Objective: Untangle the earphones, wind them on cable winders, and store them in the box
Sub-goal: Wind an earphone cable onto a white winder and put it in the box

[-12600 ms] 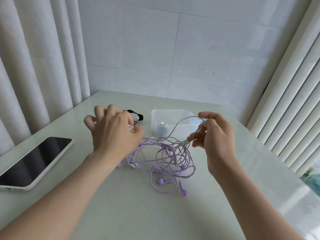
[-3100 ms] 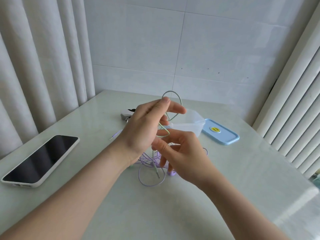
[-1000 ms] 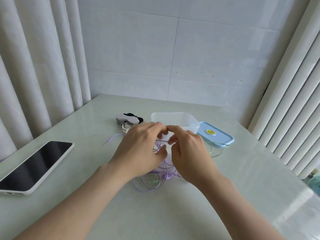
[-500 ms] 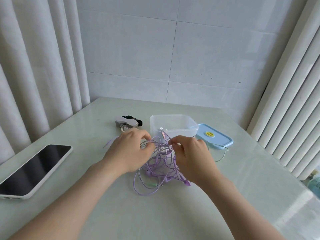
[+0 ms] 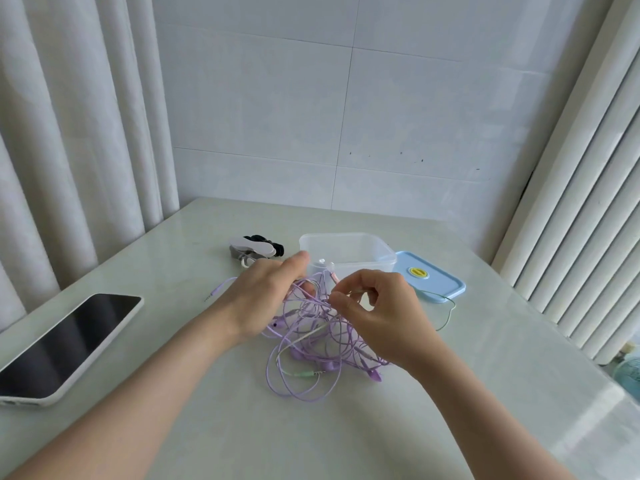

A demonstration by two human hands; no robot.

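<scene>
Since half a second ago, both hands are drawing slightly apart and the knot is opening between them. I am watching my left hand [image 5: 263, 299] at centre frame, its fingers curling down into the purple earphones [image 5: 311, 344] and gripping a bunch of loops, while the forefinger is lying straighter toward the box [image 5: 346, 249]. My right hand [image 5: 381, 317] is curling just right of it, thumb and forefinger pinching one pale strand at the top of the tangle. The earphones are lying on the table [image 5: 329, 438] mid-frame, just in front of the box, with a green cord [image 5: 448, 311] trailing right, beside the blue lid [image 5: 433, 284]. The winders [image 5: 254, 249] are sitting left of the box, and a phone [image 5: 65, 344] is lying at lower left. By my judgement we are standing early in the job: the cords are looking thoroughly knotted, nothing is being wound, and I am making out no wound earphones in the box. Untangling, winding and storing are all remaining.
</scene>
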